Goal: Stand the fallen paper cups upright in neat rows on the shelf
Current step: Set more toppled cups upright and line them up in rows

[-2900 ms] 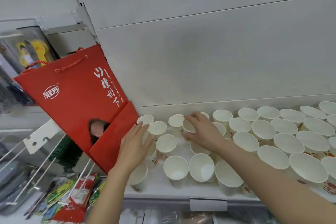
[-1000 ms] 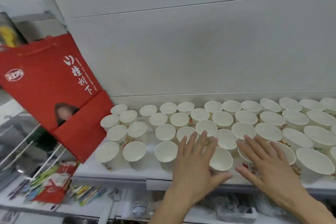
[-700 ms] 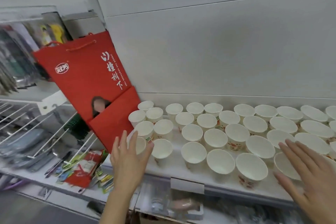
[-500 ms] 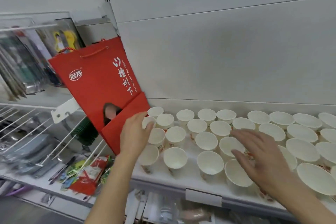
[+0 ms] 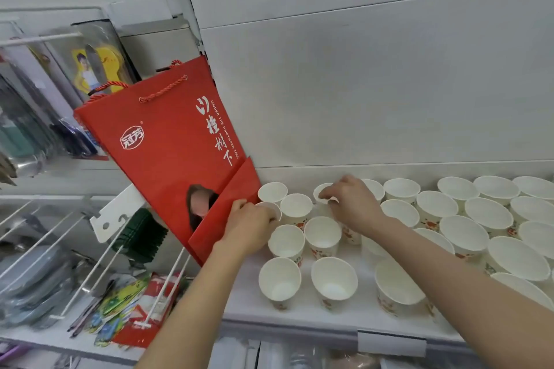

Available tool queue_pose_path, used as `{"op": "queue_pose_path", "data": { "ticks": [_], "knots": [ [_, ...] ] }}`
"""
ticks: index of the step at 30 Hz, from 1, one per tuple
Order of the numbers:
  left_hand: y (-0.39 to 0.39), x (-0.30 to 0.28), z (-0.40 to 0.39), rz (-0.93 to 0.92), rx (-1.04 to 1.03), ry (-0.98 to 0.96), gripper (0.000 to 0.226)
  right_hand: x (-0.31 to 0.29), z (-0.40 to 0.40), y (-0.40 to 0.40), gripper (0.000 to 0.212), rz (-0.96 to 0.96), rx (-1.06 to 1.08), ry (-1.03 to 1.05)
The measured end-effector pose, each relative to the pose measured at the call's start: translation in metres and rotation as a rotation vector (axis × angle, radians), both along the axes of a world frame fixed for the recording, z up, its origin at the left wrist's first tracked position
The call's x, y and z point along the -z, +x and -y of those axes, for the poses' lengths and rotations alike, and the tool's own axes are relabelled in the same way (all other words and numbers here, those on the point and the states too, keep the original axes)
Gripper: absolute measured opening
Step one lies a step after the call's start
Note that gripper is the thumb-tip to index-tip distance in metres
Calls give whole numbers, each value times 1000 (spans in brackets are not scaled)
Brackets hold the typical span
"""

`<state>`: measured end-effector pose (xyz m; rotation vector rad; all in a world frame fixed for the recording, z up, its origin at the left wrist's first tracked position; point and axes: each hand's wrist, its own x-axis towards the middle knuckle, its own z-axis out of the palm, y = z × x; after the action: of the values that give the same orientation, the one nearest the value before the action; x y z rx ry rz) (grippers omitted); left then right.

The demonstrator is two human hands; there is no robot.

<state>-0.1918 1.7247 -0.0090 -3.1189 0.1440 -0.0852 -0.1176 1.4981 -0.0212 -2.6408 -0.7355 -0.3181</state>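
At the left end of the white metal shelf (image 5: 299,313), in the head view, rows of upright white paper cups with red floral print (image 5: 322,237) stand open-mouthed from the front lip back to the wall panel; no cup in sight lies on its side. The left hand (image 5: 250,226) has its fingers curled round the rim of the white paper cup at the row's left end (image 5: 271,206), which sits just beside the leaning red paper gift bag with rope handles (image 5: 177,153). The right hand (image 5: 350,207) reaches into the back rows, and its fingertips (image 5: 325,195) pinch the rim of a white paper cup in the rear row (image 5: 319,189); the wrist covers the cups beneath it.

Judging by this, the standing-up is largely done and the step in hand is straightening: nudging the left-corner cups into line. The next move calls for small, light shifts of both held cups so they square with their neighbours, which stand touching or nearly so, without tipping them. The bag crowds the corner, so the left cup has little room to go further left. To the lower left, wire racks with packaged goods (image 5: 90,293) hang apart from the work.
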Motion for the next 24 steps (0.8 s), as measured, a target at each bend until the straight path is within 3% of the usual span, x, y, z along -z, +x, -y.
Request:
{"op": "queue_pose_path", "data": {
  "ticks": [3, 7, 11, 13, 17, 24],
  "knots": [
    [1, -2, 0, -29, 41, -3, 28, 1, 3, 10, 39, -58, 29, -140],
    [-2, -6, -1, -85, 71, -49, 35, -3, 3, 12, 25, -68, -14, -254],
    [12, -17, 7, 137, 6, -132, 17, -7, 8, 7, 17, -132, -11, -301],
    [28, -21, 14, 112, 46, -182, 13, -7, 9, 6, 18, -114, 32, -366],
    [46, -12, 32, -36, 165, -140, 29, -9, 7, 2, 33, -58, 65, -454],
    [61, 5, 42, 45, 180, -98, 15, -9, 12, 2, 22, 66, 80, -424]
  ]
}}
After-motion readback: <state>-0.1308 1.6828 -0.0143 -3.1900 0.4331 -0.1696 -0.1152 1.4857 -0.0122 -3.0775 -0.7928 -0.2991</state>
